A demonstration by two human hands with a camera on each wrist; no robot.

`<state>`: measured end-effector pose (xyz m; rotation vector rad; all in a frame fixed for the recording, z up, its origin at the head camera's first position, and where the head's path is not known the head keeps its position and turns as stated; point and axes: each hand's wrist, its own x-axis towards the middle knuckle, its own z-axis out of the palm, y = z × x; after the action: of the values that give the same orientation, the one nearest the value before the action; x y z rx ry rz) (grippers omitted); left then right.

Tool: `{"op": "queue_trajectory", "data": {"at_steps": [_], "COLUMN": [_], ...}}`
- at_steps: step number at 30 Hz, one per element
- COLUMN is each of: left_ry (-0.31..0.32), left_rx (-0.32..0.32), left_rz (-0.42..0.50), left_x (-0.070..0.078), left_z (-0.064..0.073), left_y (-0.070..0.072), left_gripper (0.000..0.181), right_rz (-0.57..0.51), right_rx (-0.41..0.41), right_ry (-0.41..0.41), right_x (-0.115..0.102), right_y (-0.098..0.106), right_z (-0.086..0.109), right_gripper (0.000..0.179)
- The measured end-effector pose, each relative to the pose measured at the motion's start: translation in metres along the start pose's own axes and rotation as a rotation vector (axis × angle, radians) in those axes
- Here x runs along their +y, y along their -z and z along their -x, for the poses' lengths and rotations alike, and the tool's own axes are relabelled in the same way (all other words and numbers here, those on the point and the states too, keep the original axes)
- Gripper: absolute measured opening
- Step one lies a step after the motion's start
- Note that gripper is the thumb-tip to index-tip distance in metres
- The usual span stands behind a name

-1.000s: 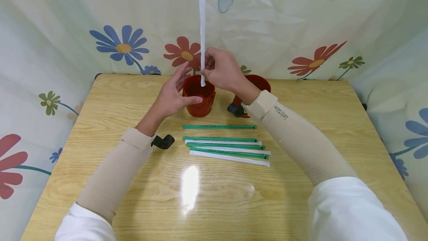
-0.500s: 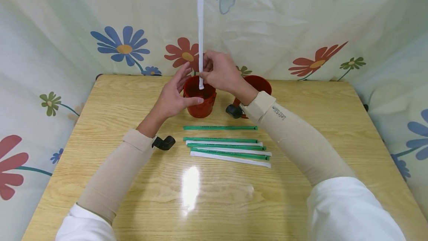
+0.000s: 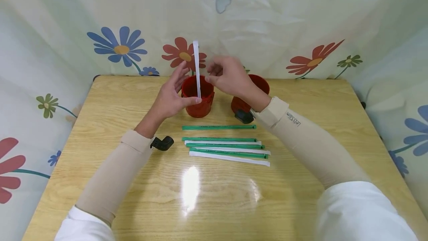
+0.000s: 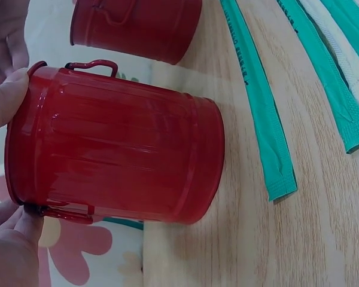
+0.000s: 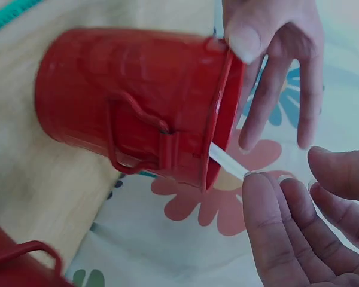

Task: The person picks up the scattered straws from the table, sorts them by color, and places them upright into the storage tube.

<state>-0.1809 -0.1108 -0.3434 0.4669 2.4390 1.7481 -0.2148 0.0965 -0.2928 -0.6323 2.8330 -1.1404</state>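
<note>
A small red metal bucket [image 3: 200, 108] stands near the table's back edge, and my left hand [image 3: 172, 97] holds its rim from the left, thumb in front and fingers behind. Inside it stands a white paper-wrapped straw [image 3: 197, 62], nearly upright, its top well above the rim. Just right of the straw is my right hand [image 3: 229, 75]. The right wrist view shows this hand's thumb [image 5: 347, 173] and fingers [image 5: 269, 227] apart, the straw passing behind a fingertip. A second red bucket [image 3: 260, 84] lies partly hidden behind my right wrist.
Several green wrapped straws [image 3: 219, 127] and white wrapped straws [image 3: 230, 158] lie side by side on the wooden table [image 3: 150, 196] in front of the bucket. A flower-printed curtain [image 3: 274, 29] hangs close behind the table's back edge.
The white straw has dropped down into the bucket, out of my right hand's pinch. My right hand has shifted slightly right, its fingers parting. The left hand keeps its place.
</note>
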Motion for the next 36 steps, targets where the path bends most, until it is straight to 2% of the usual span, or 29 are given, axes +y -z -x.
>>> {"op": "queue_trajectory", "data": {"at_steps": [4, 9, 14, 18, 26, 31, 36], "left_ry": [0.007, 0.025, 0.005, -0.015, -0.021, -0.022, -0.008], "left_rx": [0.011, 0.034, 0.042, 0.043, 0.033, 0.025, 0.021], "left_rz": [-0.021, -0.02, -0.011, -0.02, -0.041, -0.014, 0.0], "left_x": [0.001, -0.011, -0.023, -0.026, -0.027, -0.027, -0.017], "left_z": [0.0, -0.005, -0.01, -0.012, -0.013, -0.013, -0.009], "left_y": [0.001, 0.0, 0.0, 0.0, 0.001, 0.001, 0.0], "left_gripper": [0.102, 0.108, 0.109, 0.107, 0.106, 0.106, 0.103], "right_rz": [-0.02, -0.017, -0.013, -0.016, 0.065, 0.162, 0.228], "right_rx": [-0.026, -0.049, -0.069, -0.11, -0.197, -0.245, -0.242], "right_ry": [-0.003, 0.013, 0.036, 0.04, 0.09, 0.116, 0.147], "right_x": [0.002, 0.007, 0.017, 0.029, 0.062, 0.08, 0.096], "right_y": [0.006, 0.009, 0.011, 0.01, -0.004, -0.014, -0.02], "right_z": [0.019, 0.041, 0.063, 0.082, 0.115, 0.132, 0.144], "right_gripper": [0.009, 0.007, 0.004, 0.005, 0.005, 0.008, 0.014]}}
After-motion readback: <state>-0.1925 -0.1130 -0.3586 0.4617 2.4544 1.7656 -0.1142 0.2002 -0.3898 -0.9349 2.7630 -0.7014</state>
